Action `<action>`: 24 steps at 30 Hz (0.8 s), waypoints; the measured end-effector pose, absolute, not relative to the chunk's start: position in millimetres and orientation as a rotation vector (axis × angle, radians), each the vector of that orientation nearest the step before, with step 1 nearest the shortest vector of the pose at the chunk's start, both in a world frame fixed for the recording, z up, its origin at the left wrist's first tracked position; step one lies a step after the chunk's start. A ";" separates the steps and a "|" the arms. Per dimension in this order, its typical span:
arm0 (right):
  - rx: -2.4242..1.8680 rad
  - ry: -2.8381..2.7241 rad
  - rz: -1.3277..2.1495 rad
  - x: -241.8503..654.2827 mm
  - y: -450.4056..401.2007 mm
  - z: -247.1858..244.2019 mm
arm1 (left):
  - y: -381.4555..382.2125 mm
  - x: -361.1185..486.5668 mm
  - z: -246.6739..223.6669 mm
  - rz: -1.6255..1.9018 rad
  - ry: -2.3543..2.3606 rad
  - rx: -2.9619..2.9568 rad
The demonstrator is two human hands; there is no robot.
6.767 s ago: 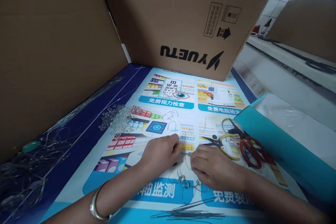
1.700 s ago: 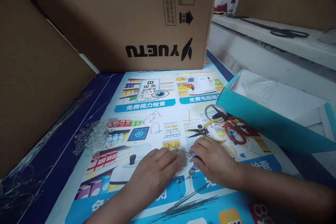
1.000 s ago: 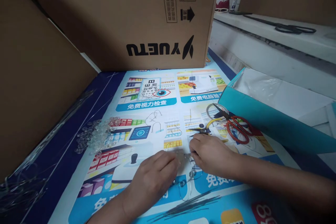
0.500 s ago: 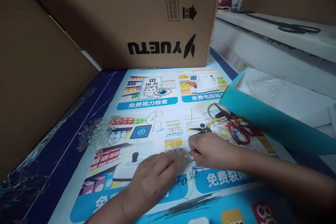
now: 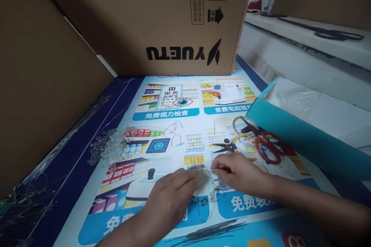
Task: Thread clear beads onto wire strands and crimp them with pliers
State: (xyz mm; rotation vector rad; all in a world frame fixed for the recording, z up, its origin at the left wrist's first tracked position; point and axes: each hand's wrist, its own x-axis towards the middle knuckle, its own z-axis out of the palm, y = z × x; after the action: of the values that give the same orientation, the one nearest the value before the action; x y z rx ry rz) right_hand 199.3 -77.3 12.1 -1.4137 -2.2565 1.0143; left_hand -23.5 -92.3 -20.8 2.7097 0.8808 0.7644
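We list: clear round beads (image 5: 113, 146), heaped left of our left hand (image 5: 171, 197); left hand, fingers curled, grip hidden, so we cannot tell what it pinches; thin wire strand with clear beads (image 5: 203, 202), between both hands; yellow-handled black pliers (image 5: 228, 147), just beyond our right hand (image 5: 239, 172); right hand, thumb and forefinger pinching the strand's wire; red-handled scissors (image 5: 265, 141), beyond it; teal box (image 5: 307, 144), farther right.

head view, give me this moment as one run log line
left hand: at beaded wire | right hand: pinching at beaded wire | yellow-handled pliers: beyond right hand | clear beads: heaped at left
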 end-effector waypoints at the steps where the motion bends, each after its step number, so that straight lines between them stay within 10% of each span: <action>1: -1.399 -2.281 0.998 198.8 -77.6 12.6 | -92.5 -23.7 -21.3 0.765 0.883 2.709; 24: -1.411 -2.404 0.724 190.4 -88.4 5.4 | -96.9 -18.6 -16.4 0.670 0.781 2.709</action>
State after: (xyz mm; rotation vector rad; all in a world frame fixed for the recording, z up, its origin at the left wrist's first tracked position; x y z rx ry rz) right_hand 190.4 -88.4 5.4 -1.4114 -2.4043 0.7236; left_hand -18.6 -96.9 -16.4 2.7093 0.7810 0.6697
